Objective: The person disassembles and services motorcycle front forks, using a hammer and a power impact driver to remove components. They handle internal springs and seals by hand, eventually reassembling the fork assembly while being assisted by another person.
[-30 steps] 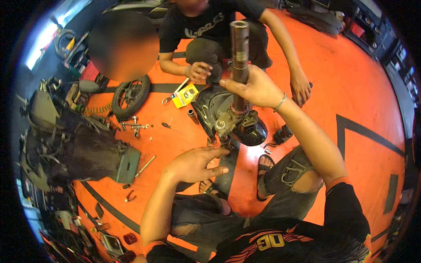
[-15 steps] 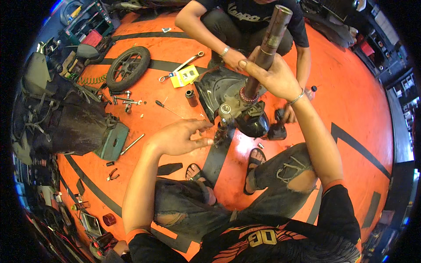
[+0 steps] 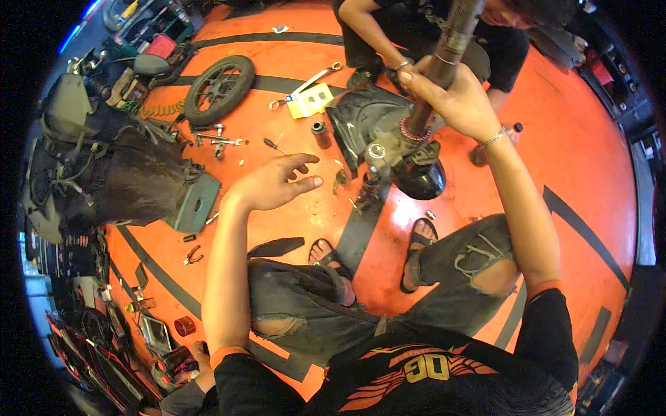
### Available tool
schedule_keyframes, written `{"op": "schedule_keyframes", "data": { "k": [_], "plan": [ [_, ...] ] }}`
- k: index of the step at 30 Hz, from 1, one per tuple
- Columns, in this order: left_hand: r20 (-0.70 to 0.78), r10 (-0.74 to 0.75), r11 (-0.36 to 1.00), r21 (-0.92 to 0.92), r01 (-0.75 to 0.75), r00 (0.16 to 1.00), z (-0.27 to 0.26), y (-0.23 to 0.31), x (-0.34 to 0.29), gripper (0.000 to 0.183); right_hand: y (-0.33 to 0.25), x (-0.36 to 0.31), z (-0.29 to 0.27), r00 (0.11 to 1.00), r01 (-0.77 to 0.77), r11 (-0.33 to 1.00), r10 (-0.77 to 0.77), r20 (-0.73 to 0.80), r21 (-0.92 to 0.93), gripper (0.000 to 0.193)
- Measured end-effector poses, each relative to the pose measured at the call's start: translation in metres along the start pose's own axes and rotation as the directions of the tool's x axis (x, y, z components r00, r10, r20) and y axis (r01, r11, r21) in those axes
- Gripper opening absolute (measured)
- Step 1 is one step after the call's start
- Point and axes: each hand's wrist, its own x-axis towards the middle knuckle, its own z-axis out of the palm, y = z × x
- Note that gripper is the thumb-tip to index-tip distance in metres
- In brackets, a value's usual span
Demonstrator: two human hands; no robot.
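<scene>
My right hand (image 3: 461, 104) is wrapped round a worn metal steering column (image 3: 456, 41), which stands tilted up from a scooter's front fork. A ring of bearing balls (image 3: 414, 132) circles the column's foot. Below it are a black fender (image 3: 368, 111), a rounded black cover (image 3: 420, 179) and a shock absorber (image 3: 369, 186). Left of the shock absorber, my left hand (image 3: 274, 184) hovers over the floor, its fingers apart and holding nothing.
A co-worker (image 3: 388, 41) squats across from me. Around lie a wheel (image 3: 220, 90), a yellow box (image 3: 311, 101), a large wrench (image 3: 305, 84), a dark cylinder (image 3: 320, 135), small tools (image 3: 220, 141) and pliers (image 3: 192, 256). Another person's hand (image 3: 202, 364) shows lower left.
My left hand has drawn away from the shock absorber to the left. The co-worker has shifted right, and the black tool by their hand is out of sight. The whole view has shifted.
</scene>
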Motion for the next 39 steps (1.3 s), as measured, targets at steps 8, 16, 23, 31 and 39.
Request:
{"op": "schedule_keyframes", "data": {
  "k": [8,16,23,31,39],
  "plan": [
    [0.194,-0.019,0.976,0.217,-0.024,0.981,0.016,0.012,-0.001,0.057,-0.019,-0.005,0.006,0.996,-0.069,0.990,0.075,-0.045,0.126,0.027],
    [0.350,0.344,0.901,0.137,-0.411,0.871,0.080,0.091,-0.018,0.040,-0.005,-0.004,0.009,1.000,-0.022,0.993,0.021,0.012,0.115,0.023],
    [0.359,0.303,0.887,0.231,-0.399,0.883,0.079,0.099,-0.030,0.039,-0.005,-0.002,0.011,0.999,0.031,0.991,-0.028,-0.028,0.128,0.024],
    [0.352,0.378,0.845,0.247,-0.475,0.856,0.090,0.110,-0.032,0.028,-0.009,-0.007,0.009,1.000,-0.012,0.998,0.012,0.004,0.063,0.026],
    [0.377,0.355,0.791,0.367,-0.490,0.855,0.093,0.109,-0.035,0.023,-0.010,-0.008,0.011,0.999,-0.031,0.999,0.032,-0.029,0.044,0.033]
  ]
}}
